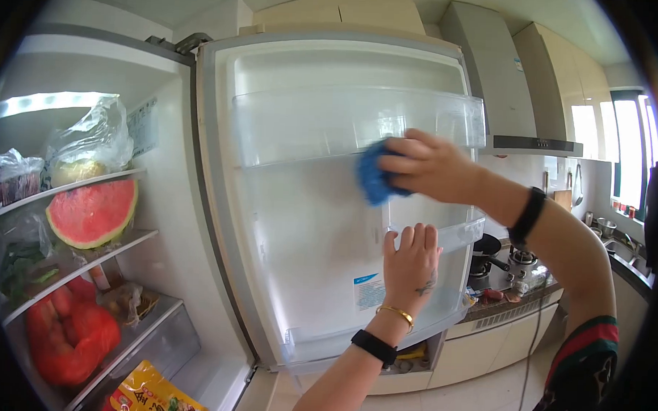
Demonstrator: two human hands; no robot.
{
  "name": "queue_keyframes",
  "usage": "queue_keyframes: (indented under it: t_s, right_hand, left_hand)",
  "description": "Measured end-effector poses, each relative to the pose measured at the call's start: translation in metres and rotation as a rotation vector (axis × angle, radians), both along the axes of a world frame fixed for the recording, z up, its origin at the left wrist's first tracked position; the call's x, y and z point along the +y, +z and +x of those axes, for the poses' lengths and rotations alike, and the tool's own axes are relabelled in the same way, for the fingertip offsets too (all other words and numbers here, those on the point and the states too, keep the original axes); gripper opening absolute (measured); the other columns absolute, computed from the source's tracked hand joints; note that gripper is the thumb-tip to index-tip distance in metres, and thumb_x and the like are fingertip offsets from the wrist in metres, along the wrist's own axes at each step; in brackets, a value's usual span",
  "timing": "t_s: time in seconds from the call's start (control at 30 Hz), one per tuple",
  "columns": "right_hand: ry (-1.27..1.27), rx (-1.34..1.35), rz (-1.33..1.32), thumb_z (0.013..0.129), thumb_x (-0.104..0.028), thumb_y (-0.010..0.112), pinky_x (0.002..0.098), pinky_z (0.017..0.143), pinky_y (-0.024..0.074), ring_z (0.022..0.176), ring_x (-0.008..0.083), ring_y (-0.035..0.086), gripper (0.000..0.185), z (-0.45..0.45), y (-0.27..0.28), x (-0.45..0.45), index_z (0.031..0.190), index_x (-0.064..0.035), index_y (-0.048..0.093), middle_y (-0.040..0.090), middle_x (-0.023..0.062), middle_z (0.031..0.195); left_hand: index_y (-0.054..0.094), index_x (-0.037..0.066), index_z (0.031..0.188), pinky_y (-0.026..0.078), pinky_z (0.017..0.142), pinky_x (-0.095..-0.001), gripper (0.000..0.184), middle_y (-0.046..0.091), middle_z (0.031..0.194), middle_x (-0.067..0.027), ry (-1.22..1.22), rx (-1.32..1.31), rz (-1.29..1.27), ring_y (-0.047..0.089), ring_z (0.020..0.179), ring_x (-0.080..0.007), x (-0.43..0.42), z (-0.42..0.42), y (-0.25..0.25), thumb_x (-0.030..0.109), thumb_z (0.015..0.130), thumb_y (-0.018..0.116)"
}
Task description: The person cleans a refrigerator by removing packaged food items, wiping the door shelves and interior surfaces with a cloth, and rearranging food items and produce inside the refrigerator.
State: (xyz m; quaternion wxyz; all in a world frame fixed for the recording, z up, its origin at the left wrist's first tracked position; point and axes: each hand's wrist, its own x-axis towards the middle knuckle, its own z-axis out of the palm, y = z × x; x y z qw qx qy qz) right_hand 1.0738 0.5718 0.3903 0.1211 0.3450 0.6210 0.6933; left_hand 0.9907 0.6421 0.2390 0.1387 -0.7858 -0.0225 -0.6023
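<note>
A blue cloth [374, 174], blurred by motion, is bunched in my right hand [428, 165]. That hand is in front of the open fridge door [306, 226], at the lower edge of the clear upper door shelf [310, 121]. Lower down, my left hand [410, 266] has its fingers bent over the rim of the clear middle door shelf [462, 235]. A gold bracelet [397, 316] and a black band circle the left wrist; another black band is on the right forearm. Below the left hand is a bottom door shelf [338, 345]. The door shelves hold no items that I can see.
On the fridge shelves at left are a cut watermelon [93, 212], a clear plastic bag [96, 136], a red bag [71, 334] and a yellow packet [156, 394]. Right of the door, a black pan [487, 247] sits on the stove [522, 266] below a range hood [493, 73].
</note>
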Motion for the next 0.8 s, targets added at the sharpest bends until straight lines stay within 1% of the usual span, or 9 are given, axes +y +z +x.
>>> queue_keyframes:
  t_s: [0.17,0.27,0.4,0.5,0.6,0.67,0.73,0.77,0.8]
  right_hand:
    - [-0.070,-0.033,0.159,0.067,-0.019,0.062,0.0365,0.110,0.0292,0.122,0.0182,0.040,0.020,0.052,-0.014,-0.021,0.087,-0.0204,0.066,0.047,-0.0039,0.118]
    - [-0.019,-0.053,0.183,0.068,-0.020,0.062,0.0377,0.112,0.0262,0.127,0.0190,0.036,0.028,0.003,-0.015,0.020,0.096,-0.0180,0.065,0.046,-0.0026,0.119]
    - [0.011,-0.329,0.182,0.069,-0.019,0.062,0.0367,0.113,0.0240,0.128,0.0184,0.035,0.035,-0.079,0.007,0.078,0.103,-0.0162,0.063,0.043,-0.0026,0.121]
    - [0.081,-0.379,0.204,0.068,-0.019,0.061,0.0363,0.112,0.0238,0.125,0.0195,0.037,0.035,-0.103,0.013,0.093,0.103,-0.0160,0.063,0.044,-0.0028,0.120]
    - [0.128,-0.318,0.165,0.067,-0.019,0.061,0.0354,0.111,0.0272,0.120,0.0217,0.042,0.036,-0.075,0.013,0.068,0.102,-0.0155,0.063,0.048,-0.0026,0.115]
    - [0.089,-0.181,0.111,0.066,-0.019,0.061,0.0339,0.107,0.0328,0.116,0.0251,0.046,0.031,-0.042,0.010,0.034,0.097,-0.0157,0.064,0.051,-0.0010,0.111]
    - [-0.094,0.024,0.108,0.065,-0.019,0.061,0.0330,0.101,0.0399,0.112,0.0278,0.049,0.025,-0.017,0.007,-0.019,0.089,-0.0151,0.066,0.053,0.0036,0.108]
    - [-0.066,0.134,0.276,0.065,-0.016,0.061,0.0354,0.094,0.0452,0.110,0.0300,0.050,0.019,-0.004,0.010,-0.034,0.083,-0.0133,0.067,0.051,0.0090,0.109]
    - [0.042,0.255,0.475,0.067,-0.009,0.062,0.0400,0.088,0.0473,0.107,0.0334,0.051,0.023,0.010,0.018,-0.048,0.090,-0.0098,0.065,0.049,0.0137,0.109]
  left_hand:
    - [0.053,0.008,0.097,0.034,0.087,-0.0382,0.029,0.052,0.089,-0.0029,-0.026,-0.043,-0.027,0.049,0.086,-0.0176,-0.001,0.003,-0.001,0.022,0.076,0.065]
    - [0.053,0.008,0.097,0.033,0.088,-0.0384,0.028,0.052,0.090,-0.0027,-0.015,-0.048,-0.034,0.048,0.088,-0.0175,0.000,0.005,-0.002,0.022,0.076,0.065]
    - [0.054,0.009,0.097,0.033,0.089,-0.0388,0.026,0.053,0.091,-0.0024,0.028,0.011,-0.046,0.048,0.090,-0.0176,0.003,0.010,-0.003,0.022,0.077,0.064]
    - [0.054,0.009,0.103,0.034,0.091,-0.0389,0.023,0.051,0.092,-0.0018,0.006,0.023,-0.012,0.047,0.092,-0.0164,0.007,0.011,-0.006,0.016,0.082,0.052]
    - [0.055,0.009,0.097,0.034,0.089,-0.0389,0.026,0.053,0.091,-0.0018,0.029,-0.050,-0.026,0.048,0.089,-0.0167,0.005,0.014,-0.005,0.023,0.078,0.064]
    - [0.054,0.009,0.097,0.034,0.089,-0.0387,0.027,0.052,0.090,-0.0016,0.030,-0.044,-0.040,0.048,0.088,-0.0165,0.005,0.013,-0.005,0.024,0.077,0.064]
    - [0.054,0.009,0.097,0.034,0.088,-0.0384,0.028,0.052,0.089,-0.0014,0.024,-0.036,-0.039,0.048,0.087,-0.0163,0.005,0.014,-0.003,0.025,0.077,0.065]
    - [0.054,0.009,0.097,0.034,0.088,-0.0383,0.028,0.052,0.088,-0.0014,0.027,-0.043,-0.037,0.049,0.087,-0.0163,0.006,0.015,-0.001,0.025,0.076,0.065]
    - [0.053,0.009,0.096,0.034,0.088,-0.0381,0.028,0.051,0.088,-0.0015,0.029,-0.041,-0.039,0.049,0.087,-0.0163,0.007,0.016,-0.001,0.025,0.076,0.065]
